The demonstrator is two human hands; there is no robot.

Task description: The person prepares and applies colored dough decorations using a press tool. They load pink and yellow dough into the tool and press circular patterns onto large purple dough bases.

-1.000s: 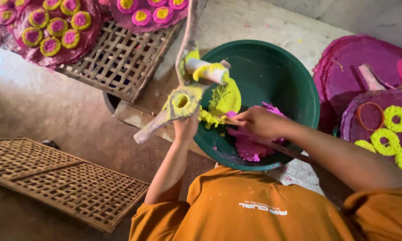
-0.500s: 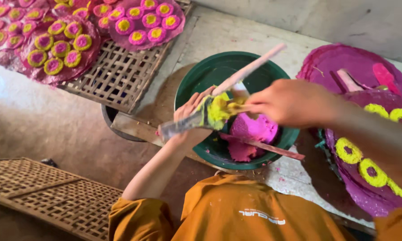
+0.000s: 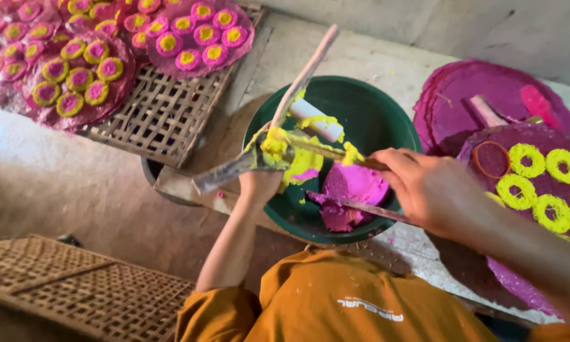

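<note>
Head view: your left hand (image 3: 259,183), frame centre, grips a flat grey mould (image 3: 234,168) caked with yellow paste (image 3: 275,147), just left of the round green plastic basin (image 3: 367,107). Your right hand (image 3: 427,190), centre right, is closed on a thin stick (image 3: 335,154) that touches the paste; a pink lump (image 3: 351,187) lies in the basin

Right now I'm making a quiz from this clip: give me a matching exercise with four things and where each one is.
Things:
1. green basin
2. pink paste
3. yellow rings
4. empty woven tray

Places:
a. on the purple sheet at far right
b. bottom left, on the floor
c. middle, in front of the person
d. inside the basin, on the right side

Pairs: 1-c, 2-d, 3-a, 4-b
</note>
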